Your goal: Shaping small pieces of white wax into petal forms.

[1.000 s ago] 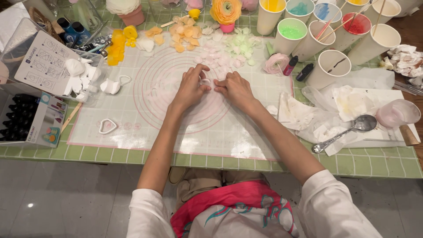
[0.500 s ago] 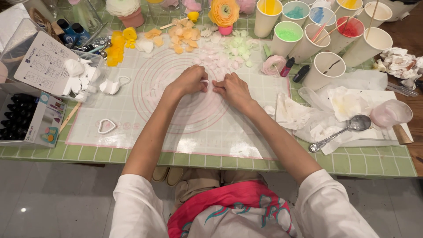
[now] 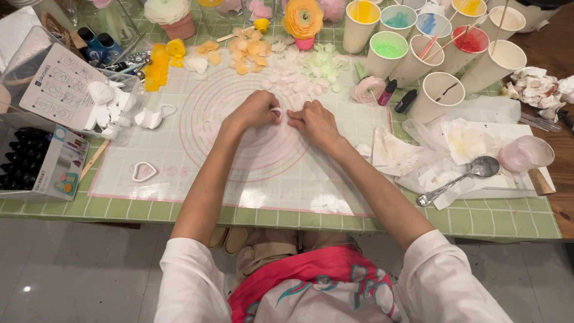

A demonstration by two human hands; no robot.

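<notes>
Both hands rest side by side on a white working mat point(image 3: 239, 173) printed with pink circles. My left hand point(image 3: 256, 110) is closed around a small white ring-shaped cutter point(image 3: 276, 111), pressed to the mat. My right hand point(image 3: 314, 121) lies flat next to it, fingertips touching the mat by the cutter. Just beyond the hands lie pale pink petals point(image 3: 286, 84), with orange petals point(image 3: 246, 54) and pale green petals point(image 3: 323, 63) further back.
Paper cups point(image 3: 412, 51) of coloured powder stand at the back right. A spoon point(image 3: 460, 179) and stained tissues lie at the right, beside a pink plastic cup point(image 3: 526, 154). A heart cutter point(image 3: 143, 171) lies at the left; a box of small bottles point(image 3: 33, 161) sits at the far left.
The hands stay together at the mat's middle with only slight shifts; the view has tilted a little, so the table sits lower in the frame.
</notes>
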